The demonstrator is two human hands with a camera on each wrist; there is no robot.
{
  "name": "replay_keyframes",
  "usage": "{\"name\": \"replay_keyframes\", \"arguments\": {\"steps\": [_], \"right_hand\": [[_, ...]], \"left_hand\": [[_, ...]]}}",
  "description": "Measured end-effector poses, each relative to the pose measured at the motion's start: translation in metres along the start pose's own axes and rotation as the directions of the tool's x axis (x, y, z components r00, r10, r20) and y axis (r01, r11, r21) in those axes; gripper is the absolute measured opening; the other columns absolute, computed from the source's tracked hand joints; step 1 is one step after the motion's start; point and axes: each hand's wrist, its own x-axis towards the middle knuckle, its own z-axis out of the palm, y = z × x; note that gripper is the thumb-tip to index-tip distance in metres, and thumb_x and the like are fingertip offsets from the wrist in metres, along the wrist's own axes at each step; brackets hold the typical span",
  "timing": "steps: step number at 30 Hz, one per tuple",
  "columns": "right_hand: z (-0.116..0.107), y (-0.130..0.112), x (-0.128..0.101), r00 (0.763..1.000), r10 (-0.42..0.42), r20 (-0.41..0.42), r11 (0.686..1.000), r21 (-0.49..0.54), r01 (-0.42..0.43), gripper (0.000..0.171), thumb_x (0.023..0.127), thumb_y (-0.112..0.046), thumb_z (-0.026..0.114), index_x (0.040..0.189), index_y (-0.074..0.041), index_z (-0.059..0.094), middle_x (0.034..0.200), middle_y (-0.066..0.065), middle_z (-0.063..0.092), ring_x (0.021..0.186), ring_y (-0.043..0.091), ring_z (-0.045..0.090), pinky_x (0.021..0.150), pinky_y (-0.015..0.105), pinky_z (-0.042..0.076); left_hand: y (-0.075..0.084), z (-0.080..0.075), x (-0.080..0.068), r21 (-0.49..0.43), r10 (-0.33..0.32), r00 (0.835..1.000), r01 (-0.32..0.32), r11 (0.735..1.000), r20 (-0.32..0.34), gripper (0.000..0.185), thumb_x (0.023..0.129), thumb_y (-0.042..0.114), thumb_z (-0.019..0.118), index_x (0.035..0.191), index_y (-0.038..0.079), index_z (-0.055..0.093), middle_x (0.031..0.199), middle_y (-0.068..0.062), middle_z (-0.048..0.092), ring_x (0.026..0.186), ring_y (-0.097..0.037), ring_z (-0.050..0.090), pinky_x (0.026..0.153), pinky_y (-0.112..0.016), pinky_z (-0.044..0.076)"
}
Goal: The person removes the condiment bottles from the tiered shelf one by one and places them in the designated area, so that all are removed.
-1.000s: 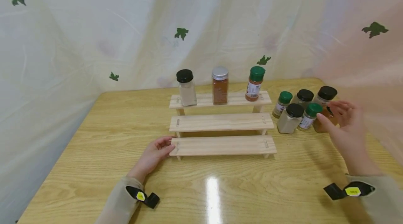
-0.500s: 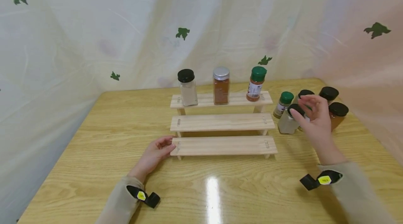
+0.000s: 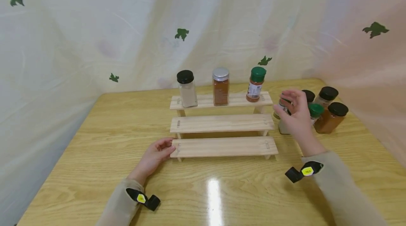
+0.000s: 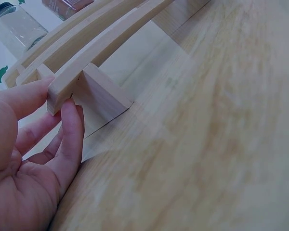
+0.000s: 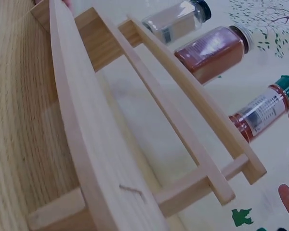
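A three-step wooden spice rack (image 3: 223, 147) stands mid-table. My left hand (image 3: 156, 154) pinches the left end of its lowest step; in the left wrist view the thumb (image 4: 33, 96) is on top and a finger underneath. Three spice jars occupy the top step: a black-lidded jar of pale powder (image 3: 188, 93), a silver-lidded jar of red-brown powder (image 3: 221, 92) and a green-capped shaker (image 3: 254, 88). My right hand (image 3: 298, 115) hovers with loosely bent fingers over the jar cluster right of the rack, holding nothing. It partly hides a green-capped jar and a pale jar (image 3: 283, 128).
Beyond my right hand stand a green-capped jar (image 3: 315, 111), a black-lidded jar of orange-brown powder (image 3: 330, 120) and another black-lidded jar (image 3: 326, 97). A leaf-printed cloth (image 3: 142, 42) hangs behind the wooden table (image 3: 247, 190).
My right hand has moved left across the jar cluster, from the orange-brown jar to the green-capped and pale jars nearest the rack. My left hand has stayed on the rack.
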Motion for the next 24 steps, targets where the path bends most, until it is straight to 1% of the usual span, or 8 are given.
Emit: {"name": "replay_keyframes", "arguments": {"steps": [2, 6, 9, 11, 14, 16, 18, 24], "right_hand": [[0.005, -0.002, 0.003, 1.0, 0.006, 0.012, 1.0, 0.001, -0.006, 0.049, 0.086, 0.01, 0.06, 0.127, -0.005, 0.039, 0.117, -0.015, 0.044, 0.111, 0.006, 0.049, 0.098, 0.017, 0.039], [0.012, -0.003, 0.008, 0.999, 0.014, 0.037, 1.0, -0.005, -0.014, 0.053, 0.086, 0.007, 0.061, 0.133, -0.004, 0.037, 0.119, -0.018, 0.042, 0.111, 0.004, 0.047, 0.1, 0.019, 0.039], [0.016, -0.003, 0.011, 0.998, 0.029, 0.064, 0.999, -0.018, -0.028, 0.061, 0.087, 0.004, 0.061, 0.14, -0.01, 0.034, 0.122, -0.017, 0.041, 0.113, 0.006, 0.046, 0.103, 0.024, 0.038], [0.017, -0.004, 0.013, 0.996, 0.043, 0.079, 0.999, -0.031, -0.04, 0.066, 0.087, 0.003, 0.062, 0.144, -0.012, 0.03, 0.126, -0.014, 0.04, 0.116, 0.008, 0.044, 0.105, 0.032, 0.037], [0.02, -0.007, 0.018, 0.993, 0.059, 0.1, 0.997, -0.051, -0.054, 0.073, 0.088, 0.0, 0.063, 0.148, -0.014, 0.025, 0.133, 0.0, 0.04, 0.121, 0.017, 0.043, 0.107, 0.042, 0.035], [0.022, -0.008, 0.021, 0.991, 0.07, 0.114, 0.996, -0.055, -0.064, 0.076, 0.088, -0.001, 0.064, 0.149, -0.016, 0.022, 0.138, 0.008, 0.037, 0.124, 0.023, 0.041, 0.108, 0.046, 0.034], [0.024, -0.009, 0.024, 0.989, 0.074, 0.13, 0.996, -0.057, -0.067, 0.078, 0.087, -0.001, 0.064, 0.15, -0.016, 0.02, 0.141, 0.014, 0.035, 0.126, 0.029, 0.039, 0.108, 0.048, 0.033], [0.027, -0.015, 0.031, 0.982, 0.085, 0.167, 0.995, -0.056, -0.077, 0.08, 0.086, -0.003, 0.066, 0.15, -0.015, 0.02, 0.143, 0.016, 0.034, 0.129, 0.033, 0.036, 0.109, 0.05, 0.03]], "left_hand": [[0.0, 0.0, 0.0, -0.001, -0.006, 1.0, 0.006, 1.0, -0.005, 0.045, 0.092, 0.002, 0.057, 0.131, -0.013, 0.042, 0.096, 0.004, 0.052, 0.083, -0.002, 0.051, 0.07, -0.016, 0.046], [0.0, 0.0, -0.001, -0.002, -0.007, 1.0, 0.007, 1.0, -0.001, 0.045, 0.092, 0.003, 0.057, 0.131, -0.013, 0.042, 0.097, 0.003, 0.052, 0.083, -0.002, 0.051, 0.071, -0.016, 0.046], [0.0, -0.001, -0.001, -0.002, -0.009, 1.0, 0.009, 1.0, 0.003, 0.045, 0.092, 0.003, 0.056, 0.132, -0.013, 0.042, 0.097, 0.003, 0.052, 0.083, -0.002, 0.051, 0.071, -0.016, 0.047], [0.0, -0.001, -0.001, -0.002, -0.009, 1.0, 0.009, 1.0, 0.004, 0.045, 0.092, 0.003, 0.056, 0.132, -0.012, 0.042, 0.097, 0.003, 0.052, 0.083, -0.002, 0.051, 0.071, -0.016, 0.047], [0.0, 0.0, 0.0, -0.001, -0.004, 1.0, 0.004, 1.0, 0.004, 0.044, 0.092, 0.003, 0.057, 0.131, -0.012, 0.043, 0.097, 0.004, 0.053, 0.083, -0.002, 0.052, 0.071, -0.017, 0.046], [0.0, 0.0, 0.0, -0.001, 0.0, 1.0, 0.0, 1.0, 0.005, 0.044, 0.092, 0.003, 0.057, 0.131, -0.012, 0.043, 0.096, 0.004, 0.053, 0.082, -0.002, 0.052, 0.07, -0.017, 0.046], [0.0, 0.0, 0.0, -0.001, 0.001, 1.0, -0.001, 1.0, 0.004, 0.044, 0.092, 0.003, 0.057, 0.131, -0.012, 0.043, 0.096, 0.005, 0.054, 0.082, -0.002, 0.052, 0.07, -0.017, 0.046], [0.0, 0.001, 0.001, -0.006, -0.004, 1.0, 0.004, 1.0, 0.009, 0.044, 0.092, 0.002, 0.056, 0.131, -0.013, 0.042, 0.096, 0.004, 0.053, 0.083, -0.002, 0.052, 0.071, -0.016, 0.047]]}}
